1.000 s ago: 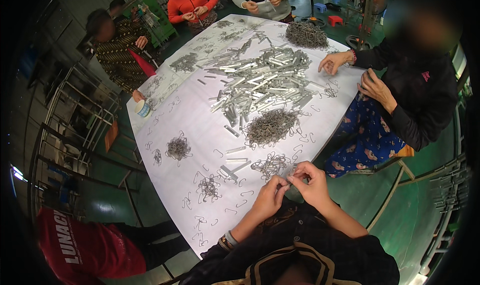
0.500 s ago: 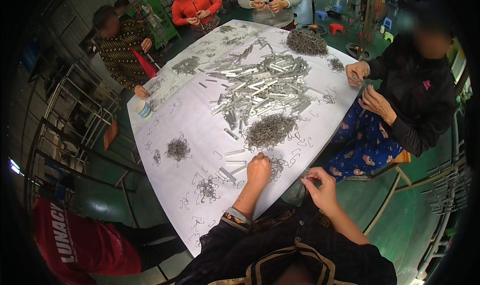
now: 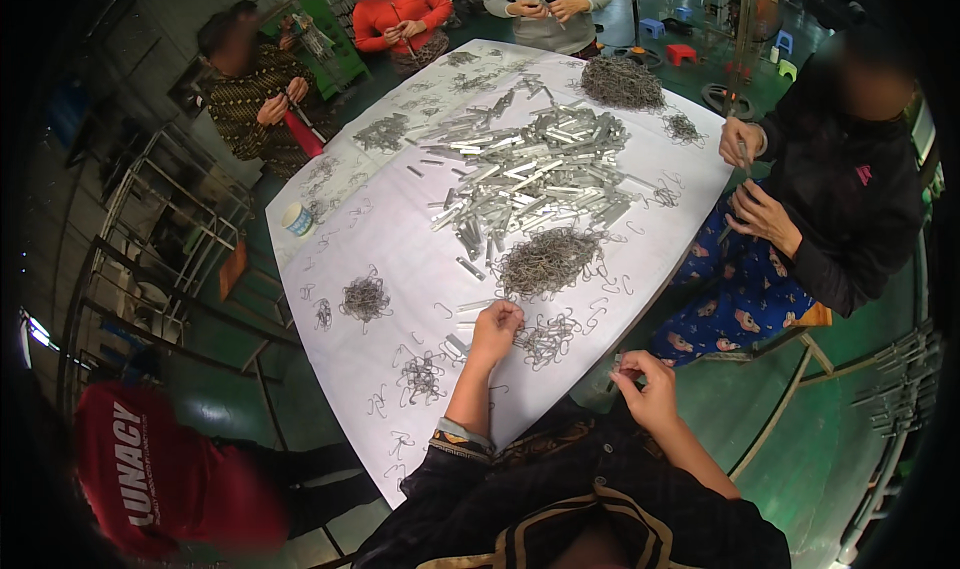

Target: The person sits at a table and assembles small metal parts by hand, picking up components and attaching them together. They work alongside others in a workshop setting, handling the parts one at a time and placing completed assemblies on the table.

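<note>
My left hand [image 3: 495,333] is over the white tabletop with its fingers closed together; what they hold, if anything, I cannot make out. It sits beside a small cluster of bent wire hooks [image 3: 548,341] and just below a denser heap of wire hooks [image 3: 548,262]. A few flat metal bars [image 3: 456,345] lie partly behind that hand and wrist. Off the table's near right edge, my right hand [image 3: 648,387] pinches a small grey metal piece [image 3: 616,363] between thumb and fingers. Its exact shape is hard to see.
A large pile of silvery metal bars [image 3: 540,164] covers the table's middle. More hook clusters [image 3: 366,298] lie to the left, with a paper cup [image 3: 296,219] beyond. Co-workers stand or sit around the table; one in black [image 3: 840,189] is close at right.
My left hand has shifted left, uncovering the small hook cluster. My right hand stays nearly in place. At far left, a co-worker's hand has risen from the table to the chest.
</note>
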{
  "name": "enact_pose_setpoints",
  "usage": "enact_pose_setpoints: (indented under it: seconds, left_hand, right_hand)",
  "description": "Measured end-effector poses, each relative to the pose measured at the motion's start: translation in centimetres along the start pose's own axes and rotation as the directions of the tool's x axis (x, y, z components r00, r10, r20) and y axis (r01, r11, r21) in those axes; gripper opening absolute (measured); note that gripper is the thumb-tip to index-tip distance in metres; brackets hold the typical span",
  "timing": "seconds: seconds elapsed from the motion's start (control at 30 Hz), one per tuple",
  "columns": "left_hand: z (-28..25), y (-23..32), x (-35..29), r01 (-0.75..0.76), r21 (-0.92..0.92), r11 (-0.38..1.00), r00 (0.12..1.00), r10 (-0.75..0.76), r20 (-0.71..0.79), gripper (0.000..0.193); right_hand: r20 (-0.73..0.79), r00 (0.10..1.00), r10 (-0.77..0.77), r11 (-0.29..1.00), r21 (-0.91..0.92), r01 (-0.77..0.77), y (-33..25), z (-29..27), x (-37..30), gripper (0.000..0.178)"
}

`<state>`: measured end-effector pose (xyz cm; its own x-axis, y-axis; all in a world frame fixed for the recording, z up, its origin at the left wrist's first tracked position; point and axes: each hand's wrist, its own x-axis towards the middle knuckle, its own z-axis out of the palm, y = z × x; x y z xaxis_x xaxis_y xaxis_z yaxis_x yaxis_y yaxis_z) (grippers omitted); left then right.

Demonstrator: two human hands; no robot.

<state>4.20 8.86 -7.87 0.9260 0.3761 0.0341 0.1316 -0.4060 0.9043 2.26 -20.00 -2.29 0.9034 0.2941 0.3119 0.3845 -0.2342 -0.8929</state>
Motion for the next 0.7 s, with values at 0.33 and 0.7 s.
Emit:
enact_pose_setpoints:
  seconds: [0.33,0.7]
  left_hand:
    - [-1.1,0.2,0.2,-0.109,0.532,0.839,0.948,0.25,-0.199,0.003]
    - [0.8,3.0,-3.2,-0.153,0.217,0.964,0.978,0.179,-0.104,0.006]
  right_hand:
    - [-0.002,1.0,-0.012,1.0,0.02,0.012,-0.3,0.5,-0.4,0.014]
    - [-0.006,1.0,0.01,1.0,-0.004,-0.01,0.2,0.3,-1.0,0.013]
